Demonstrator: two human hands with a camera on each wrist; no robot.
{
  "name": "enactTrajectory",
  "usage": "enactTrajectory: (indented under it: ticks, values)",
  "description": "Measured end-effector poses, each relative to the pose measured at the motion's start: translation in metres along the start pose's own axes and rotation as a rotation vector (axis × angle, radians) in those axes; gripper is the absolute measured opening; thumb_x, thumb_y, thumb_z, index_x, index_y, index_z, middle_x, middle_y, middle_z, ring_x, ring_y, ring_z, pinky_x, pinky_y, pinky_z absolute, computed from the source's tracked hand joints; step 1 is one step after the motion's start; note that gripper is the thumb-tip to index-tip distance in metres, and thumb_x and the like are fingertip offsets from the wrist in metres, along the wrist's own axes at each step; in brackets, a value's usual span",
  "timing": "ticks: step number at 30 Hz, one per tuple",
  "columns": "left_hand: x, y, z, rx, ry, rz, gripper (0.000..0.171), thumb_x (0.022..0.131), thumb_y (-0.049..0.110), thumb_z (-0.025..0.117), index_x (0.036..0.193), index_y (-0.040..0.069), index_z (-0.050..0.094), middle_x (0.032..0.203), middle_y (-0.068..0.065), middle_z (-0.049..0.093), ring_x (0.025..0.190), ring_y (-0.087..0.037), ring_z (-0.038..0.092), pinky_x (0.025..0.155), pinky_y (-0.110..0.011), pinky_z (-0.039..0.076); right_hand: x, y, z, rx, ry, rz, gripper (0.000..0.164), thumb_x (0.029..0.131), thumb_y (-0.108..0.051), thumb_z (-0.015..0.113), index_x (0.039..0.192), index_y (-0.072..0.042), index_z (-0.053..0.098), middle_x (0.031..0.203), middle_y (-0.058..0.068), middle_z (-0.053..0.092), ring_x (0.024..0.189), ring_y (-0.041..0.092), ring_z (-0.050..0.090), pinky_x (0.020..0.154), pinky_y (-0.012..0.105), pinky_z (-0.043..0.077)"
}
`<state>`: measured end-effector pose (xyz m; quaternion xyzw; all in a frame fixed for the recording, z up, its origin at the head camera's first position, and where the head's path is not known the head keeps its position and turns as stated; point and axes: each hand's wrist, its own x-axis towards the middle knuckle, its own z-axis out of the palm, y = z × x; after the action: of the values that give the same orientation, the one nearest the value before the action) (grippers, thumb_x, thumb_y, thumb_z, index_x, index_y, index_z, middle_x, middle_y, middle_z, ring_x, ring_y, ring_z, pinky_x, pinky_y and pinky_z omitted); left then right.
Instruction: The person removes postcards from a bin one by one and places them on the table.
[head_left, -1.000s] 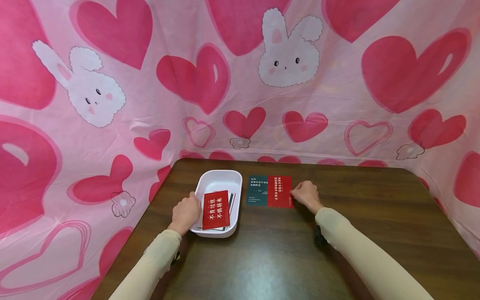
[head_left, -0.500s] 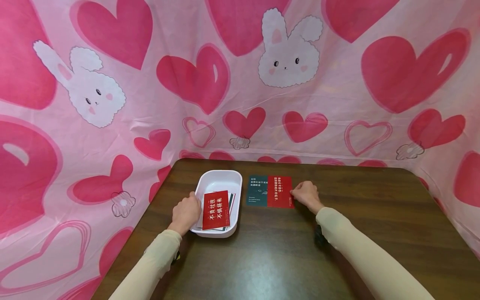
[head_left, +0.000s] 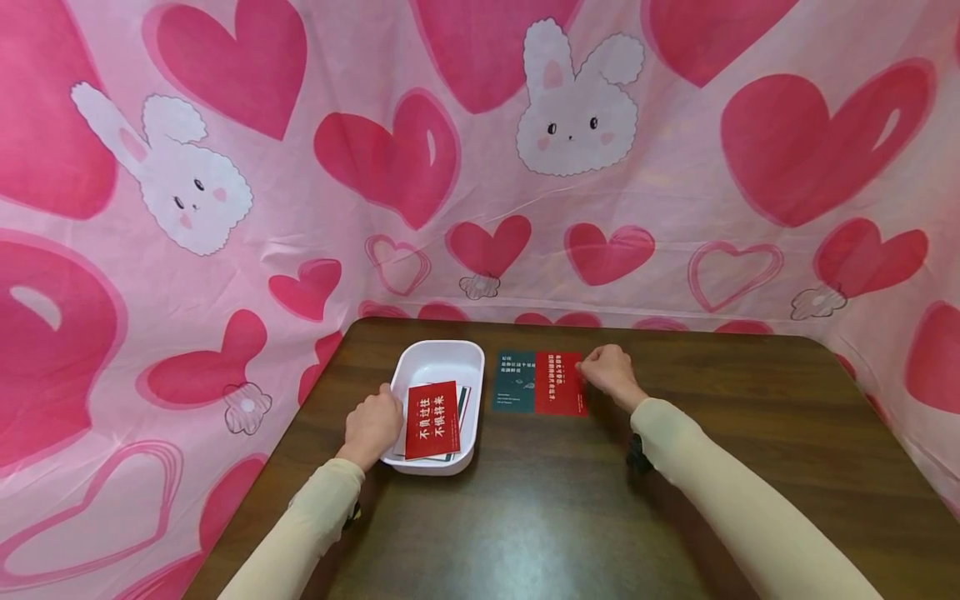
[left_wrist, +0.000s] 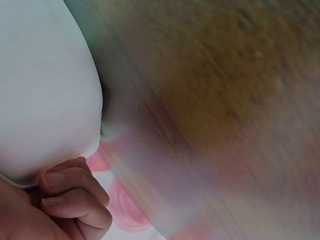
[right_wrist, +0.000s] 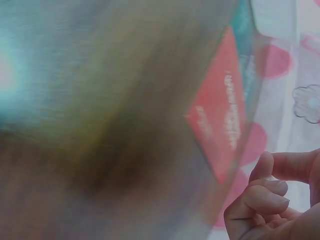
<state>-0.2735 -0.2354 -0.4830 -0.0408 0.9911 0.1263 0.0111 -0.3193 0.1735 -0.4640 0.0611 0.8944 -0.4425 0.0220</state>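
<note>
My left hand grips the left rim of a white plastic tray, its fingers curled over the edge in the left wrist view. A red postcard with white writing lies on several other cards in the tray. Right of the tray, a dark green postcard lies flat beside another red postcard, which meets or overlaps its right edge. By that red card's upper right corner is my right hand, fingers loosely curled. In the right wrist view, the hand looks apart from the card, with nothing between its fingers.
The brown wooden table extends in front of the cards and to the right. A pink curtain with hearts and rabbits hangs behind the table and along its sides.
My right hand has shifted slightly up and left, from the red card's right edge to its upper right corner. The left hand, tray and cards have stayed put.
</note>
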Motion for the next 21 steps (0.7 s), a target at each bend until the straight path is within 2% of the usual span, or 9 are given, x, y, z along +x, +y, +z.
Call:
enactTrajectory:
  ticks: [3, 5, 9, 14, 18, 21]
  values:
    - [0.000, 0.000, -0.001, 0.003, 0.003, 0.004, 0.045, 0.103, 0.024, 0.064, 0.128, -0.011, 0.053, 0.094, -0.023, 0.067, 0.081, -0.037, 0.071, 0.074, -0.055, 0.063, 0.004, -0.012, -0.005, -0.011, 0.014, -0.025, 0.029, 0.099, -0.022, 0.067, 0.098, 0.007, 0.074, 0.078, 0.009, 0.069, 0.071, 0.023, 0.056, 0.057, 0.032, 0.046]
    - [0.000, 0.000, -0.001, 0.007, 0.004, 0.004, 0.044, 0.103, 0.025, 0.063, 0.127, -0.011, 0.053, 0.094, -0.023, 0.067, 0.081, -0.037, 0.071, 0.074, -0.055, 0.063, 0.007, -0.020, -0.007, -0.021, 0.020, -0.043, 0.030, 0.099, -0.022, 0.068, 0.095, 0.007, 0.075, 0.075, 0.010, 0.068, 0.069, 0.022, 0.054, 0.056, 0.032, 0.045]
    - [0.000, 0.000, -0.001, 0.015, 0.007, 0.004, 0.043, 0.103, 0.024, 0.063, 0.125, -0.011, 0.053, 0.093, -0.023, 0.067, 0.080, -0.037, 0.071, 0.073, -0.055, 0.062, 0.011, -0.038, -0.011, -0.025, 0.025, -0.084, 0.028, 0.098, -0.020, 0.069, 0.081, 0.001, 0.073, 0.071, 0.011, 0.067, 0.064, 0.020, 0.051, 0.054, 0.030, 0.042]
    - [0.000, 0.000, 0.000, 0.012, 0.014, 0.006, 0.042, 0.103, 0.024, 0.063, 0.125, -0.011, 0.054, 0.092, -0.023, 0.067, 0.081, -0.038, 0.072, 0.073, -0.056, 0.062, 0.013, -0.065, -0.015, -0.034, 0.021, -0.159, 0.034, 0.098, -0.019, 0.067, 0.068, -0.005, 0.062, 0.064, 0.009, 0.061, 0.059, 0.019, 0.048, 0.054, 0.032, 0.042]
    - [0.000, 0.000, 0.000, 0.009, 0.013, 0.009, 0.043, 0.103, 0.024, 0.063, 0.126, -0.011, 0.053, 0.093, -0.023, 0.067, 0.081, -0.037, 0.071, 0.074, -0.056, 0.062, 0.013, -0.087, -0.019, -0.074, 0.017, -0.209, 0.038, 0.098, -0.020, 0.065, 0.064, -0.007, 0.056, 0.058, 0.006, 0.056, 0.057, 0.020, 0.048, 0.055, 0.033, 0.041]
    - [0.000, 0.000, 0.000, 0.007, 0.012, 0.003, 0.043, 0.103, 0.025, 0.063, 0.126, -0.011, 0.053, 0.095, -0.024, 0.067, 0.082, -0.038, 0.071, 0.074, -0.057, 0.062, 0.014, -0.102, -0.019, -0.095, 0.004, -0.233, 0.034, 0.098, -0.019, 0.063, 0.067, -0.008, 0.058, 0.061, 0.006, 0.061, 0.060, 0.021, 0.053, 0.055, 0.032, 0.041]
